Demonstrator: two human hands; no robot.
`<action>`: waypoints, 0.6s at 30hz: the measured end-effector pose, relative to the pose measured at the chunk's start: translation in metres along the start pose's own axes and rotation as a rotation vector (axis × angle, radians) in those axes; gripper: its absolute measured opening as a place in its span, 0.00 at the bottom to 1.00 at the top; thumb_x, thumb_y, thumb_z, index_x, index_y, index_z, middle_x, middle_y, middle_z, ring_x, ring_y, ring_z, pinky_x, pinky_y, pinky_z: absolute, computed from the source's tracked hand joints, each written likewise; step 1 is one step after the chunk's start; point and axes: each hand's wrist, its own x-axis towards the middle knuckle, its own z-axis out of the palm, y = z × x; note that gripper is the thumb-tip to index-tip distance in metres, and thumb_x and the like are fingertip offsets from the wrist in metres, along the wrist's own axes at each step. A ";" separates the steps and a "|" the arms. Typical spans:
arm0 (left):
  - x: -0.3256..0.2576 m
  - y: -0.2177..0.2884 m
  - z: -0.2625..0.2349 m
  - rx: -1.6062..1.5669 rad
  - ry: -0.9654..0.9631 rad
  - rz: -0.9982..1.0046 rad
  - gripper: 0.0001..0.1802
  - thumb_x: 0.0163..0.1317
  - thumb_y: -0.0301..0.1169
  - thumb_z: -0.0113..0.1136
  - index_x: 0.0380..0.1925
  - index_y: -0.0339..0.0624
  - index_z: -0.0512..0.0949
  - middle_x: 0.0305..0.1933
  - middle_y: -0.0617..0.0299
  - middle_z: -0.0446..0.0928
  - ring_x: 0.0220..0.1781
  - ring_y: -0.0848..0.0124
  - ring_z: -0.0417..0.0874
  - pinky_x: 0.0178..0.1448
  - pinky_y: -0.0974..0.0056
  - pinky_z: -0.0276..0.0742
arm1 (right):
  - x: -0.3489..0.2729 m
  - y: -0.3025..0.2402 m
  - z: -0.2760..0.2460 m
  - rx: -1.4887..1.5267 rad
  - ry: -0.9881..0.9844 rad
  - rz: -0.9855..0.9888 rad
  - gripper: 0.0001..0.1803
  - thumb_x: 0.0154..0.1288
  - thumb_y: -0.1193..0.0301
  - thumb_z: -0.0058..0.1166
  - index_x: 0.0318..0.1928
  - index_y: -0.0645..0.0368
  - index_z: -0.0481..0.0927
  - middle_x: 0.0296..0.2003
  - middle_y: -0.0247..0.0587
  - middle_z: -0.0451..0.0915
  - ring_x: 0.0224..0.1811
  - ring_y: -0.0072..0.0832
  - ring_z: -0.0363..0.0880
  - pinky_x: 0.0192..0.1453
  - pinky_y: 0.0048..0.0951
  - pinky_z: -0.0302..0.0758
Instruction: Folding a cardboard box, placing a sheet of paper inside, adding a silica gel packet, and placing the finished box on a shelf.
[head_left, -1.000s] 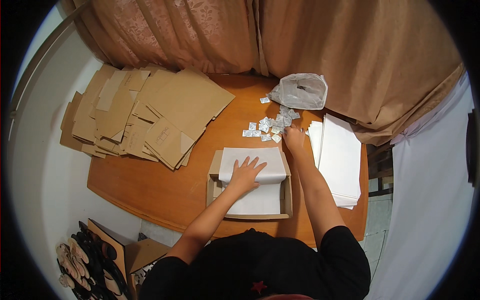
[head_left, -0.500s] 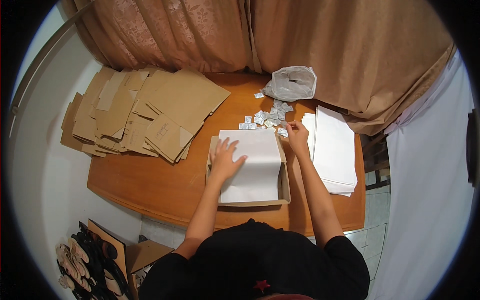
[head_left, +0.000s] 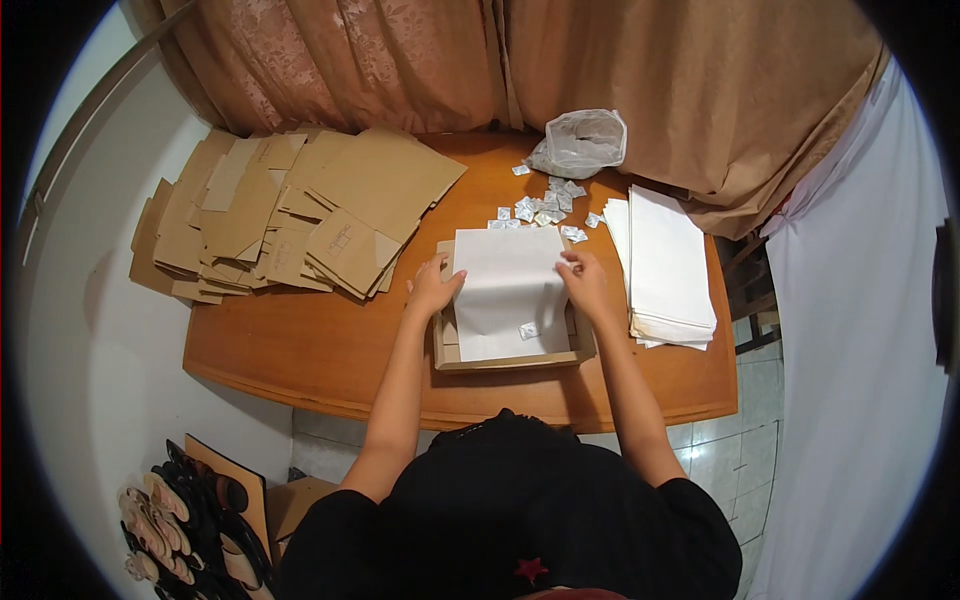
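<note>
Since half a second ago the right hand (head_left: 585, 283) has come down from the small white packets (head_left: 545, 208) to the right edge of the white sheet (head_left: 508, 290), and one small packet (head_left: 529, 330) now lies on the sheet. The left hand (head_left: 432, 290) presses the sheet's left edge, fingers spread flat, both hands gripping nothing, the sheet lying between them in the shallow cardboard box (head_left: 510, 358). Beyond the right hand sits a clear plastic bag (head_left: 583, 142), a white paper stack (head_left: 668, 262) lies just right of it, and flat brown cardboard pieces (head_left: 290, 212) are piled left of the left hand.

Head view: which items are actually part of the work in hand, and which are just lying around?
In hand:
left hand and right hand on the white sheet
open cardboard box under it
small white packet on the sheet
loose packets
stack of white sheets

Lying about:
flat cardboard pile
plastic bag
curtains
sandals on the floor
</note>
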 end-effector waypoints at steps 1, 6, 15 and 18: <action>0.009 -0.007 0.002 -0.067 -0.010 0.026 0.35 0.51 0.51 0.56 0.56 0.46 0.65 0.58 0.52 0.68 0.64 0.56 0.63 0.63 0.37 0.43 | 0.010 0.011 0.003 -0.064 0.032 -0.024 0.19 0.52 0.61 0.56 0.41 0.59 0.79 0.38 0.48 0.77 0.43 0.37 0.75 0.46 0.35 0.70; 0.028 0.008 -0.003 -0.063 -0.096 -0.040 0.35 0.49 0.50 0.58 0.56 0.47 0.66 0.55 0.55 0.72 0.61 0.57 0.66 0.63 0.35 0.39 | 0.028 0.019 0.017 -0.389 -0.028 0.128 0.27 0.52 0.55 0.57 0.46 0.63 0.75 0.44 0.53 0.75 0.47 0.44 0.74 0.52 0.39 0.70; 0.026 0.049 0.008 -0.097 -0.007 -0.314 0.37 0.39 0.43 0.68 0.52 0.51 0.66 0.46 0.64 0.76 0.63 0.55 0.57 0.65 0.40 0.23 | 0.025 0.014 0.030 -0.516 -0.059 0.338 0.34 0.49 0.50 0.57 0.52 0.59 0.72 0.53 0.54 0.66 0.56 0.48 0.64 0.57 0.45 0.65; 0.021 0.059 0.005 -0.140 0.074 -0.248 0.36 0.39 0.37 0.69 0.52 0.49 0.66 0.42 0.65 0.77 0.60 0.60 0.61 0.65 0.45 0.35 | 0.024 0.016 0.026 -0.455 0.011 0.331 0.33 0.48 0.52 0.59 0.52 0.58 0.72 0.53 0.54 0.66 0.55 0.48 0.65 0.56 0.46 0.65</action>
